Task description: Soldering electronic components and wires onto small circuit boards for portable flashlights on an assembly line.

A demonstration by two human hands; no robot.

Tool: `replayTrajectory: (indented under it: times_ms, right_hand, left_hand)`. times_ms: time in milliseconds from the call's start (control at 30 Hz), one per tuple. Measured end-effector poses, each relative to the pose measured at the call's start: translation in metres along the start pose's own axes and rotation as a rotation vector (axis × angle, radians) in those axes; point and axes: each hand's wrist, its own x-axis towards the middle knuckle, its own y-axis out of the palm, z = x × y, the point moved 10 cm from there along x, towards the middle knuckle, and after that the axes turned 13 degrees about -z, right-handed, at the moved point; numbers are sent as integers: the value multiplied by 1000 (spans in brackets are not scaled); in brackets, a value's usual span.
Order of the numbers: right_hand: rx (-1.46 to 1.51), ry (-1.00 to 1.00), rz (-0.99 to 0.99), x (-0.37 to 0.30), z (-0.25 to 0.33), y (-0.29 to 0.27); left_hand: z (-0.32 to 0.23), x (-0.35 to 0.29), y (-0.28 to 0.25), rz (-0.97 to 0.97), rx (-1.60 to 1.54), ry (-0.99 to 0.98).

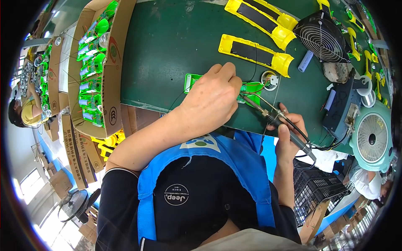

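Note:
My right hand point(288, 140) grips a soldering iron point(297, 141), its metal tip pointing up and left toward the wires in a green plastic housing point(253, 88). My left hand point(214, 93) lies over the housing, fingers pinched together at its middle; what they pinch is hidden. The housing's left end point(190, 81) sticks out past the hand. Beside its right end sits a round silver lamp head point(270, 80), joined to it by thin red and dark wires. Just beyond my left hand lies a yellow housing half point(256, 54) with a black inlay.
A cardboard box point(116, 62) of several wired green housings stands left. More yellow housings point(261, 19), a blue cylindrical battery point(305, 61) and a black fan point(321, 37) lie far right. Nearer are a dark soldering station point(342, 108) and a mint fan point(372, 136). People work at both sides.

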Motion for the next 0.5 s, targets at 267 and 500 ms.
replayTrajectory:
  times_ms: [267,500]
  right_hand:
    - [120,19,-71,2,-4,-9]
    - [70,19,-19,3,-1,-4]
  left_hand:
    - [0,0,2,8,14,1]
    - [1,1,3,40,11,-21]
